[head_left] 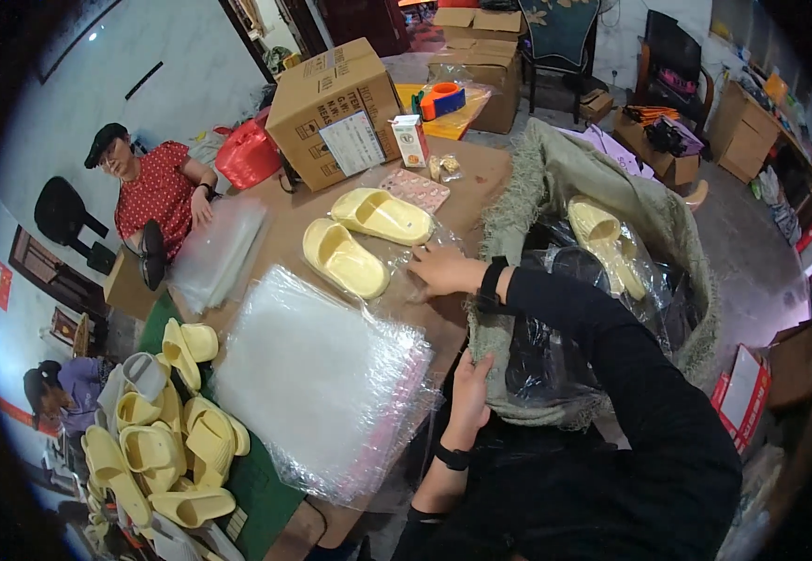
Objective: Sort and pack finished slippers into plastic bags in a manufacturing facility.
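Observation:
A pair of pale yellow slippers (382,216) lies on the brown tabletop, with clear plastic film around their near side. My right hand (445,271) reaches over the table beside them, fingers spread against this film. Closer to my body, my left hand (468,385) is closed on the rim of a grey-green woven sack (509,224). In the sack, a bagged yellow pair of slippers (602,238) rests on dark plastic-wrapped things. A thick stack of clear plastic bags (317,374) lies on the table left of my hands.
Loose yellow slippers (158,439) pile up at the left. A large carton (336,112), a small white box (409,140), a pink sheet (415,190) and a tape dispenser (440,100) stand or lie at the far side. A person in red (155,192) sits by another bag stack (219,252).

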`<state>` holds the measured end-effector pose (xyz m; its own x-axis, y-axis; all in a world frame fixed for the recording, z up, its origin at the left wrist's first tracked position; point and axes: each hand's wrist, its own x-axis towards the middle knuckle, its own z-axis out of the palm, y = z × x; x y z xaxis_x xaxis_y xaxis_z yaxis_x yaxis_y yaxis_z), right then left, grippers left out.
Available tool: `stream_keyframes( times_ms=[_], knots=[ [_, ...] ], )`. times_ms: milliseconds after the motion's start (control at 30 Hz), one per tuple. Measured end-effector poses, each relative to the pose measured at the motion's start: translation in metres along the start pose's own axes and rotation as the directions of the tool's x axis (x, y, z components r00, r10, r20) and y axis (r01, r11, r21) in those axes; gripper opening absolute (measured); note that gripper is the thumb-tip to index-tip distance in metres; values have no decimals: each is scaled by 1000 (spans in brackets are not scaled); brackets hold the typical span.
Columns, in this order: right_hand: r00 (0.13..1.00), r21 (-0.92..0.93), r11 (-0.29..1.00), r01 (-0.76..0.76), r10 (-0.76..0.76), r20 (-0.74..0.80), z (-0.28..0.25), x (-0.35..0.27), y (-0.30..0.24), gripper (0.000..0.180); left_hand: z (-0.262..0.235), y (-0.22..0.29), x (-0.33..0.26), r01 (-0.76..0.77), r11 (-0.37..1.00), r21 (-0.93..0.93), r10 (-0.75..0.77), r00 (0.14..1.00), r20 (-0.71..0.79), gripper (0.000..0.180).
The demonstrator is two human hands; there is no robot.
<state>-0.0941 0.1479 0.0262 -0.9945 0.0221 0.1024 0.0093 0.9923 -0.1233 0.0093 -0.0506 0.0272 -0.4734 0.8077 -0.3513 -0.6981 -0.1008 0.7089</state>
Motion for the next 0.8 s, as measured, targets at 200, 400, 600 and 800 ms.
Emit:
stream_keyframes(
  times_ms=[200,400,600,800],
  knots=[
    [901,-29,995,-94,73,-428,-22,5,-19,22,3,-1,-3,-20,1000,6,20,1000,-7,30],
    [436,916,313,252,808,-396,-136,-57,-6,11,-2,1,-4,-119,993,17,120,990,-73,28],
    [525,829,-91,552,810,-261,-151,-172,49,32,-8,-4,-2,-190,977,101,198,977,-75,27],
    [418,918,366,153,818,-396,-130,-333,135,40,8,9,-4,-173,985,-29,170,982,-88,17]
  ],
)
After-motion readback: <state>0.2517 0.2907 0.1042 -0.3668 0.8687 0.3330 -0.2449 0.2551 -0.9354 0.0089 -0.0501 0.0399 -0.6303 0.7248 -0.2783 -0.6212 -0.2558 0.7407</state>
